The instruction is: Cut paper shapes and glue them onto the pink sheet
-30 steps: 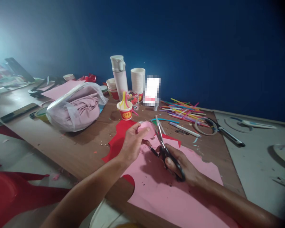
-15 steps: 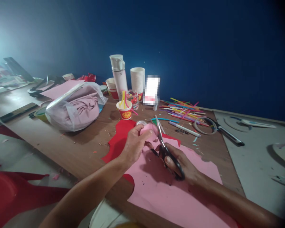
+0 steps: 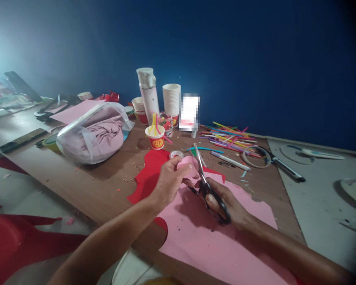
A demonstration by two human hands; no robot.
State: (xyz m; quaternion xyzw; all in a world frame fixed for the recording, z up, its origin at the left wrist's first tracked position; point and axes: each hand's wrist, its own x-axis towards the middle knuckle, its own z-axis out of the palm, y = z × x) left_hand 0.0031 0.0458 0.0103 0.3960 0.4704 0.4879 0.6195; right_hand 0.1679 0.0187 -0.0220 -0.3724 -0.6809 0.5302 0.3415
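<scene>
Blue wall (image 3: 255, 67) rises behind a brown surface (image 3: 106, 184) strewn with craft supplies. The left hand (image 3: 169, 178) has its grip nearly closed, thumb on top and fingers underneath, pinching a small pink piece (image 3: 184, 163) above the surface. The right hand (image 3: 227, 198) has its grip wrapped around the black handles of the scissors (image 3: 203, 176), whose blades point up and away, just beside the pink piece; how far the blades are apart I cannot tell.

Beneath both hands lies a large pink sheet (image 3: 213, 249), overlapping a red sheet (image 3: 154, 168). A small tape roll (image 3: 172, 154) sits just beyond the left fingers, partly hidden. Past it stands a cup (image 3: 156, 142) with yellow and pink straws in it. To the right are a pen (image 3: 230, 160), a heap of straws (image 3: 233, 137), a tape ring (image 3: 245, 161) and a cutter (image 3: 289, 170).

Farther back, a white flask (image 3: 150, 101) and a cup stack (image 3: 171, 101) stand upright. Leftward rests a translucent bag (image 3: 72, 144) holding pink material (image 3: 106, 136).
</scene>
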